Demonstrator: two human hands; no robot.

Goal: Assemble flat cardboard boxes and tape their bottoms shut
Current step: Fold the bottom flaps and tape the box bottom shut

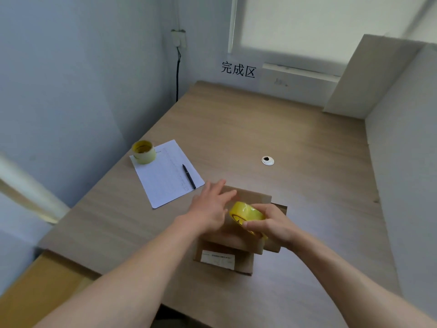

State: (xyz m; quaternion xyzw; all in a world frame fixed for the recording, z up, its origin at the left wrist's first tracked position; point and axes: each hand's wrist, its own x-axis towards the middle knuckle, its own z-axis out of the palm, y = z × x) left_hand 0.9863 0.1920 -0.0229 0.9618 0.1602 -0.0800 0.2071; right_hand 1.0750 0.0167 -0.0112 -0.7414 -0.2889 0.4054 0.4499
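Observation:
A small brown cardboard box [250,197] stands on the wooden desk [295,138] near its front edge, folded flaps facing up and a white label on its near side. My left hand [210,207] lies flat on the box's left part, fingers spread and pointing away from me. My right hand [272,223] grips a yellow tape roll [244,213] and holds it against the top of the box, right beside my left hand.
A second yellow tape roll [143,152] stands at the desk's left edge on a white printed sheet [165,176], with a black pen [188,176] lying on the sheet. A white cable grommet [267,160] sits mid-desk. Grey partitions close off the left and right sides.

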